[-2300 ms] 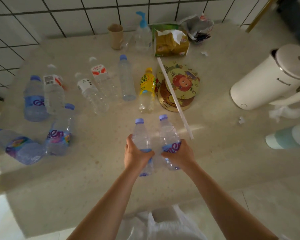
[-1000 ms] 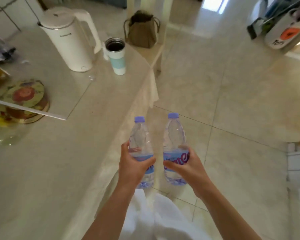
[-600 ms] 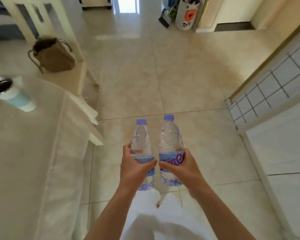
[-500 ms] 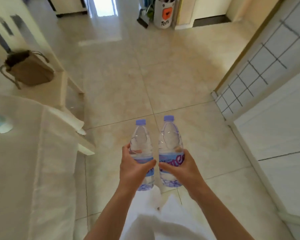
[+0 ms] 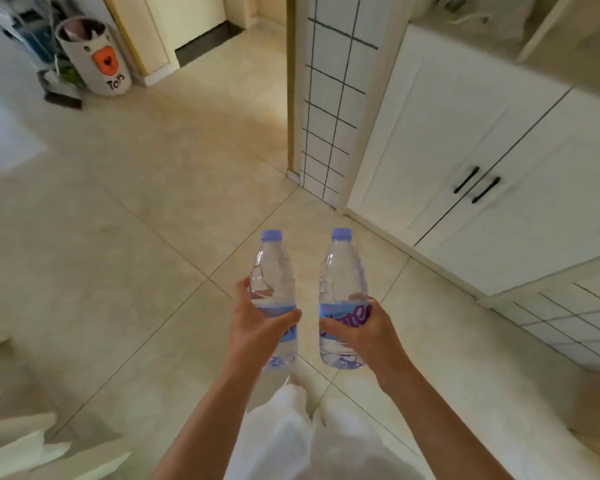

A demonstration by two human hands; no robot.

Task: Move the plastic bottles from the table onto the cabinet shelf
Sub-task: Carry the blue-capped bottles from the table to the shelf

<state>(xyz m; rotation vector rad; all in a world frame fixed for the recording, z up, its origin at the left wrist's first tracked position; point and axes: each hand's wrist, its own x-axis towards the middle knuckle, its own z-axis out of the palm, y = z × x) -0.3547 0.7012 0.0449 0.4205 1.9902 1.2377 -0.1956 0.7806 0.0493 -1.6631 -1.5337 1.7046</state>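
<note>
I hold two clear plastic bottles with purple caps upright over the tiled floor. My left hand (image 5: pixel 257 327) grips the left bottle (image 5: pixel 273 268) around its blue label. My right hand (image 5: pixel 364 332) grips the right bottle (image 5: pixel 343 271) at its label with purple lettering. The two bottles stand a little apart. A white cabinet (image 5: pixel 465 150) with two shut doors and black handles (image 5: pixel 477 184) is ahead on the right. Its top surface shows at the upper right corner; no shelf is visible. The table is out of view apart from a pale edge at the lower left.
A tiled white pillar (image 5: pixel 326 109) stands left of the cabinet. A white bin (image 5: pixel 96 57) with an orange emblem sits at the far left by a doorway. Beige floor tiles (image 5: pixel 136 220) lie open between me and these.
I have turned right, away from the table, carrying both bottles. The table has slid out of view and the white cabinet has come into view on the right. The bottles are slightly further apart.
</note>
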